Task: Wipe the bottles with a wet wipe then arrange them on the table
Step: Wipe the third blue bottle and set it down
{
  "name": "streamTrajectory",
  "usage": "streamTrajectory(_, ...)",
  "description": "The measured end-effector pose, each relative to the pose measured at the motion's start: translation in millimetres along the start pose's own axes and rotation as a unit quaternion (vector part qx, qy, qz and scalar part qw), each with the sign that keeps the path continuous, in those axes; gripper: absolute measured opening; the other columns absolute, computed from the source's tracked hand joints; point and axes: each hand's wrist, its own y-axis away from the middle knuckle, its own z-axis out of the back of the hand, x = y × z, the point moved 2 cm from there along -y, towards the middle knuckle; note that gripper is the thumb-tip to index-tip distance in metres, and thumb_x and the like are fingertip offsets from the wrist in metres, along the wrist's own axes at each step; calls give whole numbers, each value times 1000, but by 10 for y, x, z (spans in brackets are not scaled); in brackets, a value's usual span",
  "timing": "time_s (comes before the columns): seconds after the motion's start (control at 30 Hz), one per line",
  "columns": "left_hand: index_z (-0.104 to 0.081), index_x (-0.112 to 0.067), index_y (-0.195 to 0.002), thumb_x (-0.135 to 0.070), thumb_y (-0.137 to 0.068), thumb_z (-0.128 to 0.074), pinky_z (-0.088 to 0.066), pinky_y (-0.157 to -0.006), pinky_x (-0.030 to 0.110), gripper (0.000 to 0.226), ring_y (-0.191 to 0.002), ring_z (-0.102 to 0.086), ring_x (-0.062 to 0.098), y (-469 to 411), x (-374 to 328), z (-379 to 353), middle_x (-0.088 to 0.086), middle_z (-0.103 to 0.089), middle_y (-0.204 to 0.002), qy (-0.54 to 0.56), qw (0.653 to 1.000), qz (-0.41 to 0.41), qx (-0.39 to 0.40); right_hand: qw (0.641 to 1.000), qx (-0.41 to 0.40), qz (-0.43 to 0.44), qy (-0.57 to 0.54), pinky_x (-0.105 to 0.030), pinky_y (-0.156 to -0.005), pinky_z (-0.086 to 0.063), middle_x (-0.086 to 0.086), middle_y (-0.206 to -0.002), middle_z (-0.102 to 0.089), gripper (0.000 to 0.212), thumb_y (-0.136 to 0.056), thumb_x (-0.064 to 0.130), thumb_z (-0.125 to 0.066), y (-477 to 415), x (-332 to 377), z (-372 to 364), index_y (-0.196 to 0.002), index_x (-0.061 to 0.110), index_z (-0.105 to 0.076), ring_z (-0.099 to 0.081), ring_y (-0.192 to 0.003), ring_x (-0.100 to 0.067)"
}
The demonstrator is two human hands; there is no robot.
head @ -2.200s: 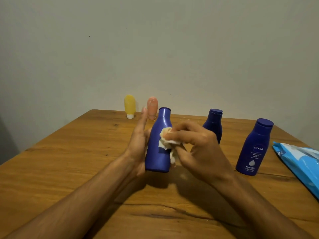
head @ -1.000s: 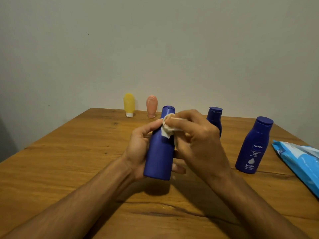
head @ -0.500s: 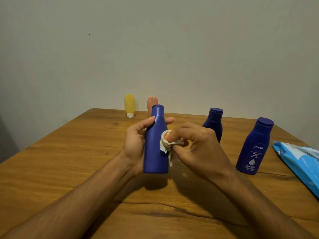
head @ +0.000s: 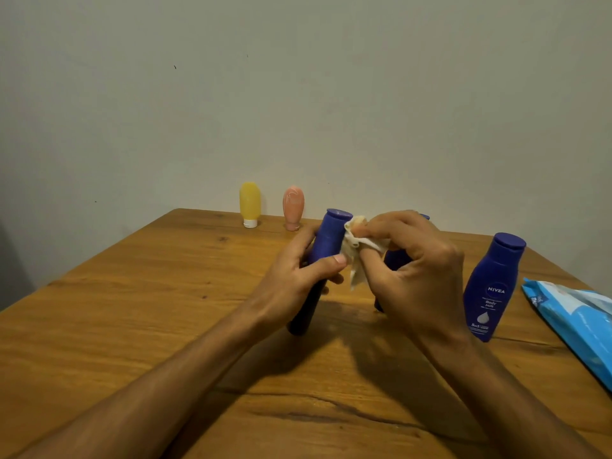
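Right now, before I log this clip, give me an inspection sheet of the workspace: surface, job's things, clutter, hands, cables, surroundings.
Surface: wooden table, dark grain cracks near the front.
Job's things: blue bottle tilted in the left hand; wet wipe crumpled against its neck; Nivea bottle upright at the right; third blue bottle mostly hidden behind the right hand; yellow tube and peach tube stand cap-down by the wall.
Clutter: wipes pack at the right edge.
Hands: left hand grips the blue bottle; right hand pinches the wet wipe.
Cables: nothing seen.
Surroundings: plain wall.
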Motion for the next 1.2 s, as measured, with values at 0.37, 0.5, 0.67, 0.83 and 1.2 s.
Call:
streamTrajectory(0.37,-41,-41,-123,-29,-86,-73,-46,-73,11,51,-89,-55,1,-9,15,107,-11,-56,-101,-226,958,-148,-97,997,-65,-36,-34,-15,-72,-49,1,-96,-62,19,-83,5,-64,-94,35,86,-98,16,-65,-57,-89,-4)
streamTrajectory(0.5,-48,-29,-130,-34,-82,-69,-48,-76,17,53,-92,-56,4,-7,73,109,-7,-57,-112,-275,943,-170,-78,999,30,-14,-32,-14,-75,-48,1,-97,-63,21,-80,9,-66,-46,83,-4,-101,12,-68,-57,-88,-5)
streamTrajectory(0.67,-49,-26,-133,-31,-81,-68,-47,-87,20,55,-99,-53,2,-7,92,137,-8,-57,-120,-322,921,-205,-79,998,45,-32,-9,-13,-74,-47,1,-95,-63,20,-82,9,-67,-41,51,-27,-102,13,-69,-58,-84,-5)
streamTrajectory(0.83,-50,-21,-135,-32,-82,-68,-49,-90,24,57,-104,-57,10,-6,127,143,-1,-60,-124,-325,920,-198,-93,998,68,-1,-3,-15,-72,-49,1,-93,-65,19,-81,9,-68,-16,53,-47,-100,13,-69,-58,-82,-5)
streamTrajectory(1.2,-48,-25,-133,-32,-82,-69,-52,-87,27,56,-100,-56,9,-16,168,161,-2,-60,-121,-341,912,-204,-99,997,52,-44,21,-6,-78,-45,0,-94,-67,23,-80,2,-69,-11,-2,-80,-102,11,-69,-57,-82,0)
